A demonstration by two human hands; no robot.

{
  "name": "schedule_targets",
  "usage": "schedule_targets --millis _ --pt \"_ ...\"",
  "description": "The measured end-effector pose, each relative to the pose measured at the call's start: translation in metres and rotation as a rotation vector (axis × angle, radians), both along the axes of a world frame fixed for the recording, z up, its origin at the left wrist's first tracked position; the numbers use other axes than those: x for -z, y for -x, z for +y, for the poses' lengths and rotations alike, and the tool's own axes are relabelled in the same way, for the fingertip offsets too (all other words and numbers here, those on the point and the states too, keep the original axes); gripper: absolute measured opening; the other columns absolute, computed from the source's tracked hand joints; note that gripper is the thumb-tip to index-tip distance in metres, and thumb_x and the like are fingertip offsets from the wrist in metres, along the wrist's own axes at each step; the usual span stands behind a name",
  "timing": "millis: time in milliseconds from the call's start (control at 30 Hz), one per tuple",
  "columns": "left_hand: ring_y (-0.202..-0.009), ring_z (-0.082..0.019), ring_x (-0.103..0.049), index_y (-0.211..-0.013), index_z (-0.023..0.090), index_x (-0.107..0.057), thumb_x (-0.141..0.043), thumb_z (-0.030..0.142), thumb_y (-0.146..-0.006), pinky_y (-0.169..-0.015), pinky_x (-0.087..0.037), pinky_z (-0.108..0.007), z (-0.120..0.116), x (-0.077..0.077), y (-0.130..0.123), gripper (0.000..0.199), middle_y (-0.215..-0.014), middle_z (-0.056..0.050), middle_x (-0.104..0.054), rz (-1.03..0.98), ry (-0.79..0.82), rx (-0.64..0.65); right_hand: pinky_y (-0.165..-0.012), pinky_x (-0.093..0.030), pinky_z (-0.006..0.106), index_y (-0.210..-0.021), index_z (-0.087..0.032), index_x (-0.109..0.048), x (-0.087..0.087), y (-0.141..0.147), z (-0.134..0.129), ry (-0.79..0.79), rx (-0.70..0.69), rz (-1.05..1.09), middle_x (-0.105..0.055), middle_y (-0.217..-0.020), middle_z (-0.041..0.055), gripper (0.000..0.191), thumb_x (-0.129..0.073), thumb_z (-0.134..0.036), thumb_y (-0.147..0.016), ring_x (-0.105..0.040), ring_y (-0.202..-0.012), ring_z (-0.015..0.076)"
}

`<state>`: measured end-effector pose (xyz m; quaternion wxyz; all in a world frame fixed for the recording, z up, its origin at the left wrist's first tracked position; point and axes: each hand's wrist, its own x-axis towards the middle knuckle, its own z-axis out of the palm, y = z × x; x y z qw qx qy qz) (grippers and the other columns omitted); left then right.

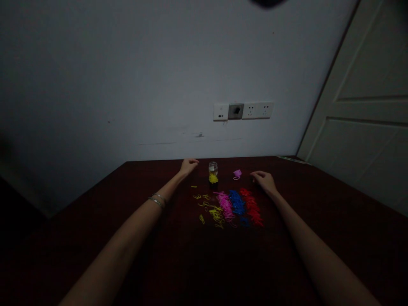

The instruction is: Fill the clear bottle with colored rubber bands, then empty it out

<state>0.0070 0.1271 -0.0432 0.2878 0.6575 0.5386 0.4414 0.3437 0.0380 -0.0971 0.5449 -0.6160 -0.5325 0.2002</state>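
My left hand [190,164] is to the left of a small glass jar [213,168], a little apart from it. Its fingers are drawn together, and whatever they may hold is too small to make out. Yellow rubber bands [213,179] lie inside the jar, which stands upright with its mouth uncovered. On the right, my right hand [265,180] is low over the table, fingers bent, thumb apart, nothing visible in them. It is nearest a pink object with a loop [237,174] and the red rubber bands [251,208].
Beside the red pile lie blue bands [236,202], pink bands [225,206] and yellow bands [216,215], with several loose yellow ones scattered leftward. The dark table [191,263] meets a wall with sockets [257,110]. A white door [366,110] is at right.
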Motion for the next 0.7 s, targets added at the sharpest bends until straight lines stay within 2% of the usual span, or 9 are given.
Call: schedule_targets --millis 100,200,333,433,500,567,633,700 --pt "-0.07 -0.015 -0.059 -0.077 0.013 -0.068 -0.056 0.012 -0.064 -0.07 -0.046 -0.026 0.001 0.028 0.012 0.018 -0.074 -0.006 -0.067 -0.032 0.02 -0.076 -0.046 -0.035 0.023 -0.074 -0.011 -0.067 0.0 0.0 0.001 0.003 0.003 0.011 -0.057 -0.05 0.0021 0.034 -0.056 -0.041 -0.063 -0.049 -0.047 0.0126" --pt "-0.071 -0.015 -0.06 -0.077 0.012 -0.068 -0.055 0.012 -0.064 -0.07 -0.046 -0.026 0.002 0.049 0.021 0.018 -0.075 -0.006 -0.067 -0.053 0.026 -0.128 -0.045 -0.035 0.022 -0.073 -0.011 -0.067 0.0 0.001 0.0 0.0 -0.002 0.011 -0.057 -0.05 0.0023 0.033 -0.057 -0.041 -0.063 -0.049 -0.047 0.0126" --pt "-0.069 -0.015 -0.06 -0.083 0.012 -0.068 -0.053 0.013 -0.066 -0.068 -0.046 -0.025 0.003 0.058 0.026 0.022 -0.072 -0.005 -0.067 -0.081 0.032 -0.153 -0.044 -0.034 0.022 -0.074 -0.011 -0.067 0.001 0.001 -0.001 -0.029 -0.01 0.045 -0.056 -0.049 0.002 0.035 -0.057 -0.042 -0.062 -0.048 -0.046 0.0123" --pt "-0.071 -0.015 -0.059 -0.082 0.012 -0.068 -0.052 0.013 -0.066 -0.069 -0.046 -0.025 0.001 0.058 0.025 0.022 -0.074 -0.005 -0.067 -0.079 0.011 -0.135 -0.043 -0.032 0.022 -0.073 -0.011 -0.067 -0.008 0.001 -0.001 -0.079 -0.007 0.11 -0.054 -0.048 0.0005 0.032 -0.059 -0.04 -0.061 -0.044 -0.044 0.011" --pt "-0.071 -0.015 -0.06 -0.081 0.013 -0.068 -0.052 0.013 -0.065 -0.07 -0.046 -0.025 -0.001 0.057 0.025 0.022 -0.075 -0.005 -0.067 -0.08 -0.003 -0.141 -0.043 -0.031 0.022 -0.069 -0.011 -0.066 -0.025 0.005 -0.004 -0.152 0.006 0.151 -0.052 -0.047 -0.0005 0.027 -0.058 -0.035 -0.06 -0.043 -0.044 0.0103" --pt "-0.071 -0.015 -0.06 -0.079 0.013 -0.068 -0.051 0.013 -0.065 -0.07 -0.046 -0.025 -0.002 0.057 0.024 0.022 -0.074 -0.005 -0.067 -0.085 -0.008 -0.154 -0.044 -0.032 0.022 -0.067 -0.012 -0.064 -0.05 0.015 -0.01 -0.242 -0.009 0.181 -0.05 -0.047 -0.0012 0.022 -0.055 -0.031 -0.062 -0.042 -0.045 0.0099" --pt "-0.071 -0.015 -0.06 -0.078 0.013 -0.068 -0.051 0.013 -0.065 -0.069 -0.046 -0.025 -0.002 0.057 0.025 0.022 -0.073 -0.004 -0.067 -0.092 -0.013 -0.16 -0.045 -0.033 0.022 -0.066 -0.013 -0.063 -0.08 0.034 -0.022 -0.323 -0.086 0.18 -0.05 -0.047 -0.0014 0.02 -0.053 -0.029 -0.063 -0.043 -0.046 0.0097" --pt "-0.072 -0.015 -0.06 -0.077 0.013 -0.068 -0.05 0.012 -0.065 -0.069 -0.046 -0.025 -0.003 0.057 0.025 0.022 -0.073 -0.004 -0.067 -0.097 -0.018 -0.154 -0.047 -0.035 0.021 -0.068 -0.013 -0.064 -0.106 0.062 -0.038 -0.339 -0.233 0.119 -0.052 -0.049 -0.0011 0.019 -0.053 -0.029 -0.065 -0.045 -0.047 0.0099"
